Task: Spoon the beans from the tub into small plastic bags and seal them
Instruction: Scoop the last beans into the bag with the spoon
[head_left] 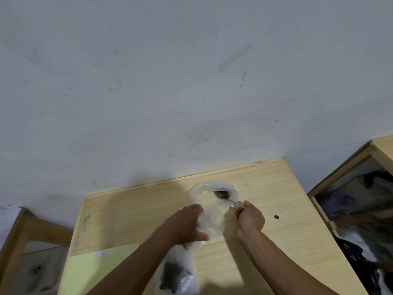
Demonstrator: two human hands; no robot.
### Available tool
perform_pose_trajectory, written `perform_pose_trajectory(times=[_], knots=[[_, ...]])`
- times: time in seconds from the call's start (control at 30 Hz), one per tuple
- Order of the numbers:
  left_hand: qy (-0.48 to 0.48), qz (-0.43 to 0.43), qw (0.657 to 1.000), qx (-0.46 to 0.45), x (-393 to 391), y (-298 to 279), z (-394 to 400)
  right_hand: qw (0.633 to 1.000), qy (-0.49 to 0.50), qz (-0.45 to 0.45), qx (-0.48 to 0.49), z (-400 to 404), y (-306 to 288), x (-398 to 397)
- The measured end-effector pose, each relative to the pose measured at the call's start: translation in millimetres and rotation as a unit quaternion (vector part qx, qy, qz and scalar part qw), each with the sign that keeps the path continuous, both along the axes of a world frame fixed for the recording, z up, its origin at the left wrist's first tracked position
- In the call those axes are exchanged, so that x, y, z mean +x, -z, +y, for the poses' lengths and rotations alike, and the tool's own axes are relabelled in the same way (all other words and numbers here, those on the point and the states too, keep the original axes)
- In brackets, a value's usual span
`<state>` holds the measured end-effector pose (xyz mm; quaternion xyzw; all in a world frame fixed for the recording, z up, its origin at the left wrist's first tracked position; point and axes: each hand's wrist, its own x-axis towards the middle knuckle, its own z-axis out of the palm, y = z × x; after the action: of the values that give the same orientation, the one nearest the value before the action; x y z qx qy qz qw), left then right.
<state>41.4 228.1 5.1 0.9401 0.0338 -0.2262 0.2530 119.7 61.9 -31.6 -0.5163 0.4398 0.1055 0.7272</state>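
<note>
Our left hand (187, 224) grips the clear plastic bag (210, 220) open. Our right hand (249, 218) pinches the spoon (226, 198), its bowl of beans (223, 193) in the far tub (198, 191). We can read no words.

The bag of beans (176, 275) at 6 o'clock gets chopped off by the bottom edge, and it's too blurry to make out single beans. The left hand (187, 224) hides part of the clear bag (212, 220) it grips. The stuff in the shelf (365, 209) at 3 o'clock is just a dark, blurry jumble.
</note>
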Motion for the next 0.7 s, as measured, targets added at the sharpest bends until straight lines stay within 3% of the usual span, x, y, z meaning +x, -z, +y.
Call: perform_pose_trajectory(times=[0.23,0.4,0.7], knots=[[0.016,-0.009,1.000,-0.013,-2,-4,-7,0.994,0.060,-0.067,0.058,0,-2,-2],[-0.009,-0.031,0.999,-0.027,-1,-6,-5,0.991,-0.035,-0.112,0.066,-10,-4,-2],[-0.041,-0.039,0.998,-0.029,1,-6,-17,0.967,-0.195,-0.161,-0.010,-39,-7,-10]])
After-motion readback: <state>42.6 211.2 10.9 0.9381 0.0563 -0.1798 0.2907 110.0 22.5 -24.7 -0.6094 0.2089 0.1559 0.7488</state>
